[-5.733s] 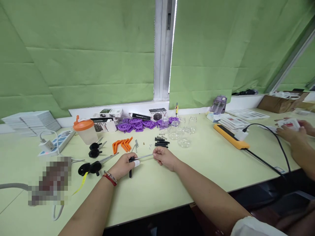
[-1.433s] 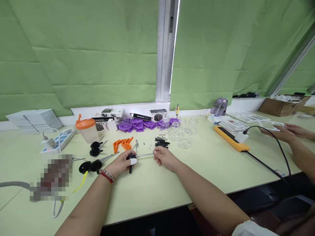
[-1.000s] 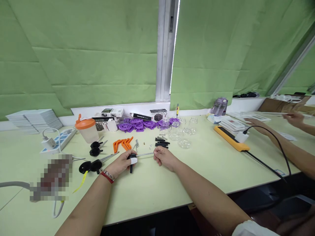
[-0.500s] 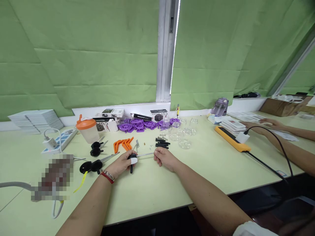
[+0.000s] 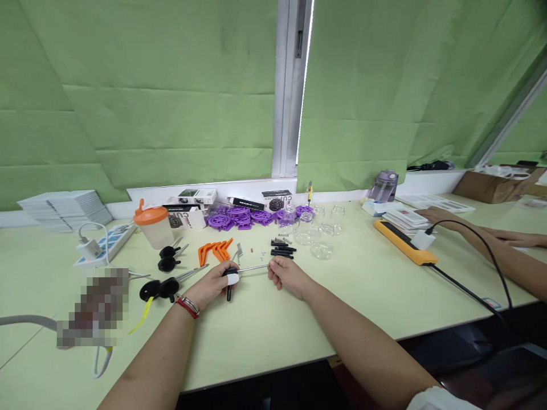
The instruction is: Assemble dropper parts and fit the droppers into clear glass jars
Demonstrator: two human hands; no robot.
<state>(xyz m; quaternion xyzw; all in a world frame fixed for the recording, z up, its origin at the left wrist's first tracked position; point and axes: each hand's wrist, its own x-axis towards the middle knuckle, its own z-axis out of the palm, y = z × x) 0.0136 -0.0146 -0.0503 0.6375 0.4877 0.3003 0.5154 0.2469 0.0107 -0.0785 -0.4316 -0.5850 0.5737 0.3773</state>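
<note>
My left hand [image 5: 212, 285] is closed around a black plastic part with a short handle [image 5: 229, 293], and a white wrap covers one fingertip. A thin metal rod [image 5: 253, 268] sticks out of that part to the right. At the rod's far end, my right hand [image 5: 289, 275] is pinched shut; anything tiny in its fingertips is hidden. Left of my hands lie several round black parts [image 5: 168, 287] with metal rods. Just beyond are orange angled pieces [image 5: 219, 251], small metal pins [image 5: 239, 250], black tubes [image 5: 282, 251] and springs [image 5: 281, 240].
Purple wheel-shaped parts [image 5: 240, 216] and boxes [image 5: 197, 197] line the back, beside clear glass jars [image 5: 321, 249]. An orange-lidded cup [image 5: 154, 225] and white power strip [image 5: 113, 242] stand left. Rightward are an orange power strip [image 5: 401, 244] and a co-worker's arm [image 5: 491, 250].
My hands keep the same hold on the part and rod. At the right, one of the co-worker's hands has shifted rightward. The view has moved very slightly.
</note>
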